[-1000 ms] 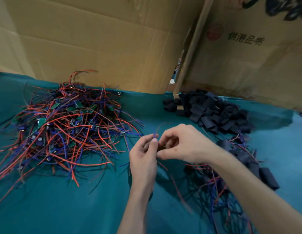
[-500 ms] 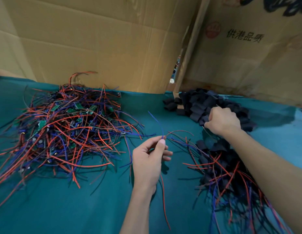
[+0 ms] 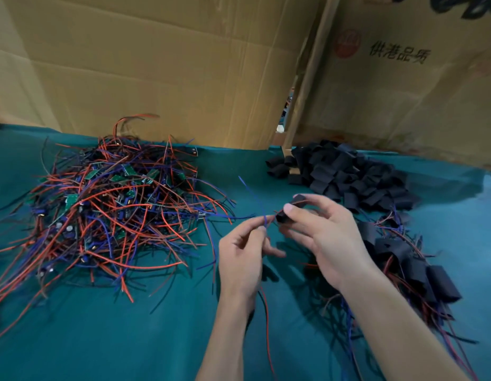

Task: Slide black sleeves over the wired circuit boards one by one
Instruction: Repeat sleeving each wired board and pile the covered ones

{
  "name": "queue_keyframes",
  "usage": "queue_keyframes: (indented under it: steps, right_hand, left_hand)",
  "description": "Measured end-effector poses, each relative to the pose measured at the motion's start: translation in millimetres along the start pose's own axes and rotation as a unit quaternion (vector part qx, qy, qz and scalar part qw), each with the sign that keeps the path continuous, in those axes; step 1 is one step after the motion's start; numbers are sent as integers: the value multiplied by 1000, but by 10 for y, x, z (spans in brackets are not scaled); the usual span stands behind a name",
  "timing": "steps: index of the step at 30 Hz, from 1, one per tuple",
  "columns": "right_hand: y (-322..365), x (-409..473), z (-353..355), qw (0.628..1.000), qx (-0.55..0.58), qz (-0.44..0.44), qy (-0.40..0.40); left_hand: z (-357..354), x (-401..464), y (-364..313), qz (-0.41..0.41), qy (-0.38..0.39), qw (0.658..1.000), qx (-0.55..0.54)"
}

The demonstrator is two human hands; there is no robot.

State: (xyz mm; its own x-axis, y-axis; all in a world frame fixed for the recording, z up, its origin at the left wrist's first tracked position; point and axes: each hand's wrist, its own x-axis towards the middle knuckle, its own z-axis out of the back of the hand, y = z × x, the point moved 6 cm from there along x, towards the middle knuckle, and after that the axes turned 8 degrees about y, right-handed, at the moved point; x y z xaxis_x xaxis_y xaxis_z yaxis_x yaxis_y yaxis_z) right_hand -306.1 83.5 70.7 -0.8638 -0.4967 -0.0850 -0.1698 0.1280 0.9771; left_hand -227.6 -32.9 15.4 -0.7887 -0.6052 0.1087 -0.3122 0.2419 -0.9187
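Right hand (image 3: 321, 237) pinches a black sleeve (image 3: 289, 209) btwn thumb & fingers, held above the green worktop (image 3: 115, 339). Left hand (image 3: 244, 254) pinches blue and red wires (image 3: 263, 215) just beside the sleeve's near end; can't tell if they touch. Loose sleeve pile (image 3: 346, 174) sits behind, sleeved boards (image 3: 414, 268) at right, unsleeved wired circuit boards (image 3: 107, 207) heaped left. Cardboard boxes (image 3: 156, 67) stand at back.

board hidden inside left hand (image 3: 243, 257), sleeved pile (image 3: 409, 270) partly behind right forearm, box print cropped
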Motion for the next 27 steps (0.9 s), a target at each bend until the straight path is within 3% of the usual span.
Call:
queue_keyframes:
  steps: [4, 10, 22, 27]
  right_hand:
    - [238, 2, -46, 979, -175, 100, 2]
    - [341, 85, -56, 933, -335, 114, 60]
    - [412, 68, -134, 925, -327, 192, 6]
    - [466, 114, -174, 940, -278, 197, -2]
  left_hand:
    - [-100, -45, -29, -30, 67, 992, 100]
    - [-138, -55, -44, -27, 108, 986, 125]
    - [-147, -17, -12, -27, 102, 986, 126]
    - [-123, 6, -15, -48, 94, 984, 146]
